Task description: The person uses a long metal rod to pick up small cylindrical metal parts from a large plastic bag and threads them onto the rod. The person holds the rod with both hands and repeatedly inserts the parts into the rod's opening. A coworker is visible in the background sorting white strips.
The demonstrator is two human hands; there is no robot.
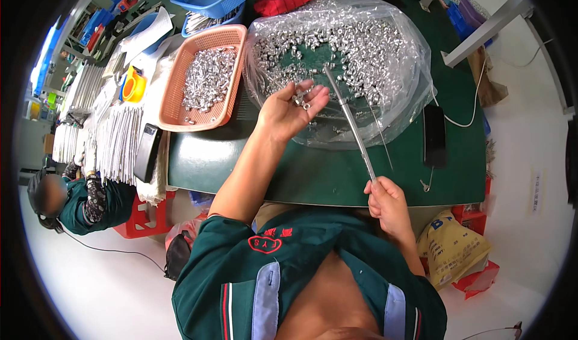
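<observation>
My left hand [280, 116] is turned palm up, its fingers cupped round several small silvery metal fittings [299, 101]. My right hand [388, 202] grips the lower end of a long, slim metal rod [356, 129]. The rod slants up and left, and its far tip is over the fittings, a little right of my left fingers. Beneath both lies a clear plastic bag [404, 108], spread on the green table [289, 174], with a large heap of loose fittings [370, 57] on it. A thin wire [380, 132] lies just right of the rod.
Left of the bag stands a pink basket [167, 102] of fittings; blue baskets [217, 1] sit behind it. A dark phone [435, 136] and a key [426, 185] lie at right. Bundled rods [117, 141] and another phone [147, 153] are at left, near a seated person [90, 201].
</observation>
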